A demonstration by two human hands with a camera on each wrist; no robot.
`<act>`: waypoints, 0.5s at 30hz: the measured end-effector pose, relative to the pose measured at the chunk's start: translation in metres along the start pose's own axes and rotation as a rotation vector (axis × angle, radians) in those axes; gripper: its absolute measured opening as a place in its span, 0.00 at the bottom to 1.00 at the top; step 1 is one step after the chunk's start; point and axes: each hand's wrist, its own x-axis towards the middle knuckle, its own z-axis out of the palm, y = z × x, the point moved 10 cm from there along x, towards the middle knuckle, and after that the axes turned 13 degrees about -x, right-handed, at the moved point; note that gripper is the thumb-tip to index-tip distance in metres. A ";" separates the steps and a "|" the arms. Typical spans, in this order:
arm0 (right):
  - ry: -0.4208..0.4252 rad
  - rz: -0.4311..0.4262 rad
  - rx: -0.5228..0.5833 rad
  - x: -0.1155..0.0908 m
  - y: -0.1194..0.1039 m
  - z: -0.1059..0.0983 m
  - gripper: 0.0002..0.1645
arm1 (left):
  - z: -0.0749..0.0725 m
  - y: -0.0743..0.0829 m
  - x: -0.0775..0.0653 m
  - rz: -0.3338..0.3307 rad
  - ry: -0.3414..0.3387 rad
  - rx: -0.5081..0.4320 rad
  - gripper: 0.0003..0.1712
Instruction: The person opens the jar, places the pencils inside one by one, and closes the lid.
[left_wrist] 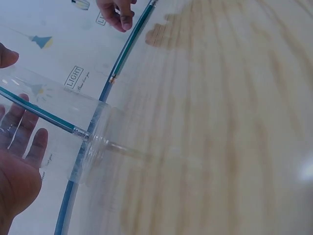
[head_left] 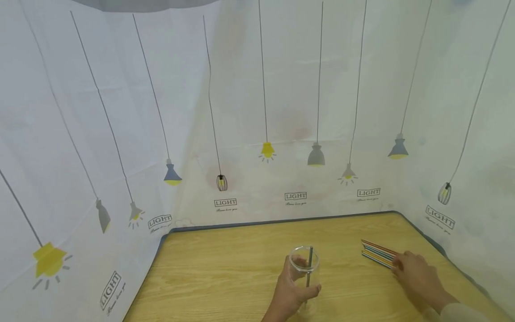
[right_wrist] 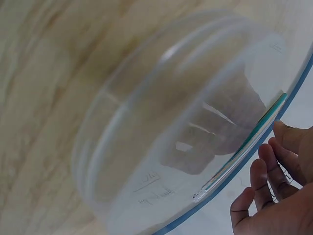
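Observation:
My left hand (head_left: pixel 286 291) grips a clear glass jar (head_left: pixel 316 270), fingers and thumb curled round its side. One dark green pencil (head_left: pixel 309 266) stands slightly tilted inside the jar. The left wrist view shows its metal eraser end (left_wrist: pixel 80 132) low in the jar. Farther right, several coloured pencils (head_left: pixel 376 252) lie side by side on the table. My right hand (head_left: pixel 420 275) is at their near ends, fingers loosely bent. In the right wrist view, the thumb (right_wrist: pixel 288 134) is close beside the pencils, and no firm pinch shows.
The wood-grain table (head_left: pixel 225 268) meets a white cloth wall (head_left: pixel 257 188) printed with hanging lamps, at the back and both sides. A dark blue edge (head_left: pixel 281 221) runs along that border. A large, blurred, transparent rounded shape (right_wrist: pixel 117 112) fills much of the right wrist view.

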 end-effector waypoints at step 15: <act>-0.036 0.008 0.014 -0.003 0.006 0.010 0.09 | 0.000 0.000 -0.001 -0.004 -0.001 0.009 0.40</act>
